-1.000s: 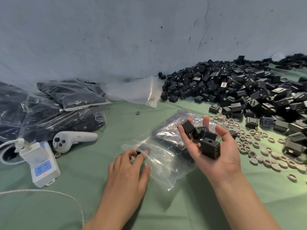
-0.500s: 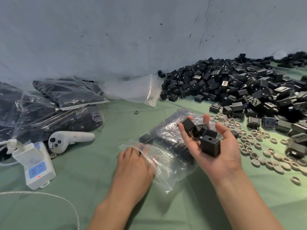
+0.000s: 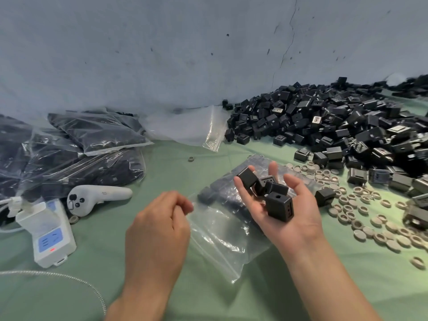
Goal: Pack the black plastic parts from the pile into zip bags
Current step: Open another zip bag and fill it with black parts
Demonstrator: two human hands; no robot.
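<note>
Right hand palm up, fingers half-curled round about four parts, hovering over the bag. Bag lies on the green cloth, long axis roughly 7–1 o'clock, mouth at the 7 end. Left hand, fingers curled, pinches the mouth's 10 o'clock corner; blurred, so a best read. Mouth sits at 8 o'clock from the parts, left hand nearer. Pile at 1 o'clock against the wall. Plenty of cloth around.

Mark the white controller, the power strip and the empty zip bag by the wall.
white controller (image 3: pixel 108 193), head view, its handle.
power strip (image 3: pixel 49 237), head view, its top face.
empty zip bag (image 3: pixel 192 126), head view, its clear middle.
</note>
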